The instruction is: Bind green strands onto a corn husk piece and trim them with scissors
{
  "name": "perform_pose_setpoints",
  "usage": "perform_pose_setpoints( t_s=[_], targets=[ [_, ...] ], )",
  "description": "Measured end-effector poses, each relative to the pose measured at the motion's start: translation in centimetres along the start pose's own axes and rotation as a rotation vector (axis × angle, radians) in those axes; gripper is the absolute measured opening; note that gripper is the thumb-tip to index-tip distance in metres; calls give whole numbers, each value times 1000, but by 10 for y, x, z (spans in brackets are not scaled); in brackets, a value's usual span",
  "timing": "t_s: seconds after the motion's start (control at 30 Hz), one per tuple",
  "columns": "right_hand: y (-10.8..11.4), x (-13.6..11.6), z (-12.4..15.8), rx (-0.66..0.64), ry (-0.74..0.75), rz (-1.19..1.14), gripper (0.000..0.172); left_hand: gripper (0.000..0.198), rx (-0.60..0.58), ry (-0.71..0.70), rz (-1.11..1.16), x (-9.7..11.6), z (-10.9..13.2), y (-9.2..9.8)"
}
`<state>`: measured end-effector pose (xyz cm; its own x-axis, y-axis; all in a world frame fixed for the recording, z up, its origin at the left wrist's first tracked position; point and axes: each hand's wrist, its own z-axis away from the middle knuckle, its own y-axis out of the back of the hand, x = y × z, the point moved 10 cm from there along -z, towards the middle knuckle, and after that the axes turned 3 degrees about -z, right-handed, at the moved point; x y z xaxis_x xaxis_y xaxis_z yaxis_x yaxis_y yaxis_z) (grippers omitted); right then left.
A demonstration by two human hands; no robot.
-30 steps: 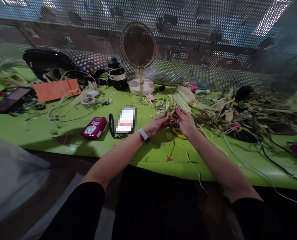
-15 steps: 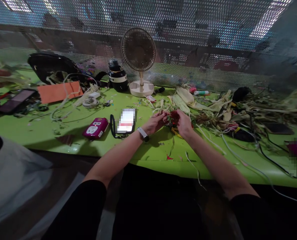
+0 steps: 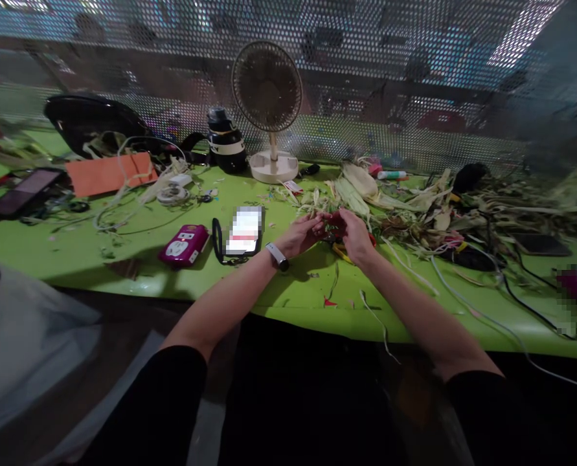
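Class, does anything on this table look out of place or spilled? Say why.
Yes. Beside the right hand, dry-looking plant scraps sprawl across the green table, scattered rather than gathered. A pale strand also dangles over its front edge, apart from them.

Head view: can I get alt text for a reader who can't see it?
A person's left hand and right hand are close together over a green table, seemingly handling something too small to make out. A phone lies left, husks beyond and right, a fan farther back.
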<state>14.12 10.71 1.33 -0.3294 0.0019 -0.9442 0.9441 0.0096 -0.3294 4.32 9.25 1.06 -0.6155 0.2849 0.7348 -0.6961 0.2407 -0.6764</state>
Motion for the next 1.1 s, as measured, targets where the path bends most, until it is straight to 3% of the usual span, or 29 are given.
perform_pose_setpoints(
  t_s=[0.37,0.7,1.1],
  targets=[
    [-2,-3,0,-58,16,-9,34,11,-58,7,-29,-1,-1,-3],
    [-3,-12,-1,-61,140,69,26,13,-92,-2,-71,-5,-2,-4],
    [-2,-9,-2,-60,111,8,24,10,-77,-13,-108,-6,-6,1]
  ],
)
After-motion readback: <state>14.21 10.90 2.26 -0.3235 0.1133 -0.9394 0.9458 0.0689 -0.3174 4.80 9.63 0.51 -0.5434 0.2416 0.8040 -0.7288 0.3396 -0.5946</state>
